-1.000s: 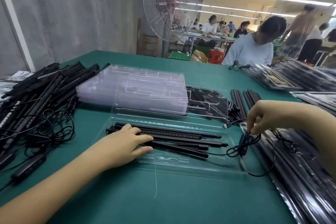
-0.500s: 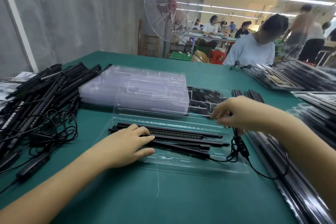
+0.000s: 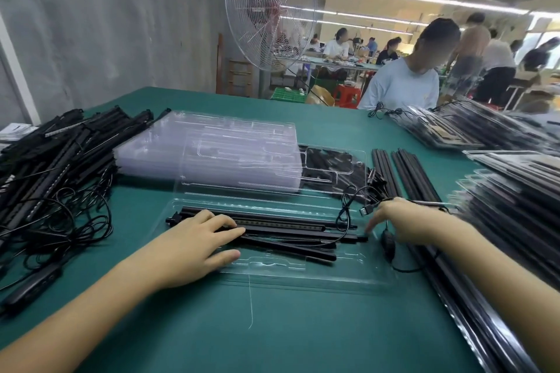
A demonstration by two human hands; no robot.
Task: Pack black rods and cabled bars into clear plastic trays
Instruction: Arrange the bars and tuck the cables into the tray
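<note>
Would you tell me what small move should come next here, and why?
Probably the right hand should tuck the loose cable down into the clear tray at its right end: it loops up above the bars, which the left hand presses flat.

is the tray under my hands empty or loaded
Partly loaded: several black bars lie in the clear tray under the left hand; its near section holds nothing.

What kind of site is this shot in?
Likely a factory packing floor: a stack of clear trays, a heap of black cabled bars on a green worktable, and other workers at long benches behind.
</note>
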